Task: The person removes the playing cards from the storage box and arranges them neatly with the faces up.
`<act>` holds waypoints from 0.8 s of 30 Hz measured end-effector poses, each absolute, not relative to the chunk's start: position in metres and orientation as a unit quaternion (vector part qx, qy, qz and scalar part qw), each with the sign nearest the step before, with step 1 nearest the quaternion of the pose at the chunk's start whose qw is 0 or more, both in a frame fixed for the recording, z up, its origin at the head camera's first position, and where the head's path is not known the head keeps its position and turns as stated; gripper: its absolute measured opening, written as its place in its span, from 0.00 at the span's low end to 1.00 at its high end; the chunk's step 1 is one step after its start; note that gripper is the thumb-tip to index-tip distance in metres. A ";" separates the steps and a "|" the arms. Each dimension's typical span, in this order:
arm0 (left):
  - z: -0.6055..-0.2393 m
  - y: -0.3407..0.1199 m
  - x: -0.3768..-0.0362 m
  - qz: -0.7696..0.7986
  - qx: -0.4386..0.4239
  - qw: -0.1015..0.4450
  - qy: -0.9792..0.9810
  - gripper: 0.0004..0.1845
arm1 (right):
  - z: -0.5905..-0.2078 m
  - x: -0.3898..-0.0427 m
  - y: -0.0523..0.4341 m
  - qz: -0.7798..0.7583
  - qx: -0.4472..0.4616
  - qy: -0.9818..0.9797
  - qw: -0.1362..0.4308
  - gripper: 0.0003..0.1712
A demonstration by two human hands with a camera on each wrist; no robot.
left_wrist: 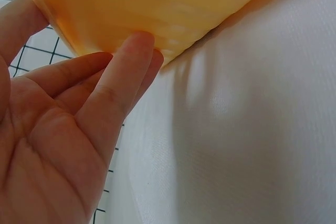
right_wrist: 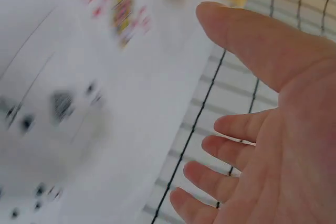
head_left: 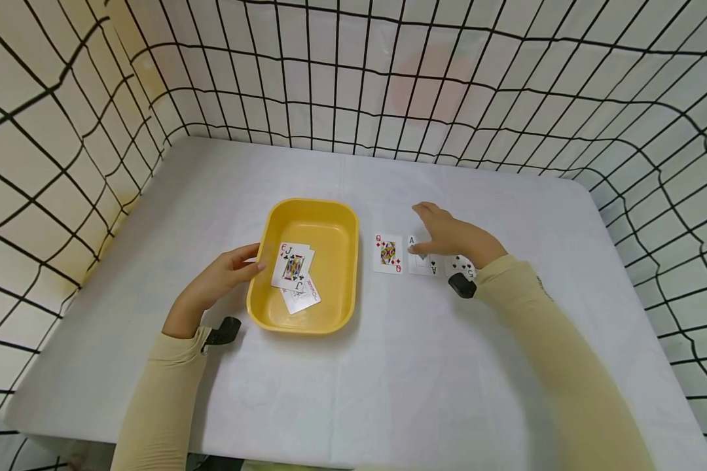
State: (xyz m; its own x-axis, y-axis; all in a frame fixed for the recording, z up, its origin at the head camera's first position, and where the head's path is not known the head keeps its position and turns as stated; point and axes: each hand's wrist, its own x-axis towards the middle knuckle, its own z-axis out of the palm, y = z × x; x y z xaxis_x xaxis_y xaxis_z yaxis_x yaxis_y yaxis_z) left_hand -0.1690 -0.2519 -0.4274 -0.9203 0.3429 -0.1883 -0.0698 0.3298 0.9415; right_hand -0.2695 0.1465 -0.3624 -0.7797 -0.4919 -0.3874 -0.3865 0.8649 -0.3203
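My left hand (head_left: 226, 278) holds the left wall of a yellow plastic tray (head_left: 353, 261), thumb at the rim and fingers (left_wrist: 113, 93) along the outer side. Inside the tray a jack playing card (head_left: 292, 267) overlaps another card (head_left: 302, 296). Over on the right, my right hand (head_left: 450, 234) hovers above a row of face-up cards with its fingers spread, holding nothing. That row has a queen of diamonds (head_left: 387, 254), an ace of spades (head_left: 422, 263) partly covered by the hand, and a black-suit card (head_left: 459, 264) half hidden behind the wrist.
A white cloth (head_left: 389, 366) covers the table. Black wire mesh (head_left: 353, 85) fences the back and both sides. Each wrist wears a small black camera, the left one (head_left: 224, 331) beside the tray and the right one (head_left: 462, 286) just below the card row.
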 end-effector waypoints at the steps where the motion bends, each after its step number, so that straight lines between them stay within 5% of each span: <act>1: -0.427 -0.252 -0.169 0.573 0.085 0.180 0.795 0.29 | -0.360 -0.269 0.137 -0.115 -0.242 0.934 0.234 0.54; 24: -0.429 -0.255 -0.170 0.578 0.091 0.179 0.791 0.31 | -0.374 -0.244 -0.049 -0.097 -0.375 0.891 0.237 0.59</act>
State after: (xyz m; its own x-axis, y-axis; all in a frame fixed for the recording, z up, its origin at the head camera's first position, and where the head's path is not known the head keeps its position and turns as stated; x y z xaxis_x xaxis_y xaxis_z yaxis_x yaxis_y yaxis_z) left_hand -0.1704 -0.2551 -0.4291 -0.9196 0.3507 -0.1772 -0.0622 0.3154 0.9469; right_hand -0.2437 -0.0486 -0.3737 -0.6062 -0.7142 -0.3498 -0.6217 0.6999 -0.3516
